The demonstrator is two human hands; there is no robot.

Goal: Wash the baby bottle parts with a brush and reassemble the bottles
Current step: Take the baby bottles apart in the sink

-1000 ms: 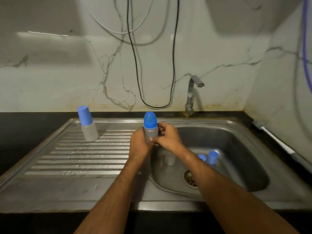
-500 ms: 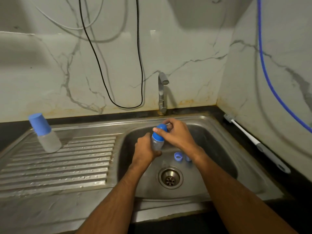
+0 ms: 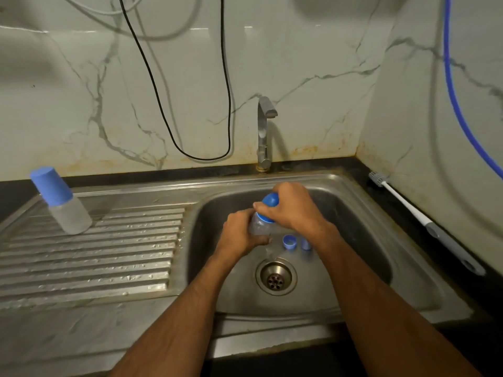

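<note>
Head view, sole item list. Left hand [image 3: 239, 235]: fingers curled round the clear body of a baby bottle [image 3: 260, 225], held above the sink basin [image 3: 362, 229], tilted with its top toward the far right. Right hand [image 3: 291, 206]: fingers and thumb closed over the bottle's blue cap [image 3: 269, 200], covering most of it. Basin floor, just beyond the drain [image 3: 275, 277]: one blue ring [image 3: 289, 242], open side up, and beside it a second small blue part [image 3: 306, 244], partly hidden by the right forearm; its form cannot be told. Something clear and blurred lies between the ring and the drain; not identifiable. Ribbed draining board [image 3: 109, 254], left of the basin: a second bottle [image 3: 61, 201] with clear body and tall blue cover, standing at the far left corner, well apart from the hands. Tap [image 3: 264, 131]: mounted behind the basin, spout over it. Dark worktop [image 3: 408, 210], right of the sink: a long brush [image 3: 424, 223] with white shaft and grey handle, bristle end toward the wall corner. Marble-patterned wall [image 3: 81, 91]: a black cable [image 3: 190, 104] hangs in a loop; a blue hose [image 3: 457, 91] runs down the right side.
</note>
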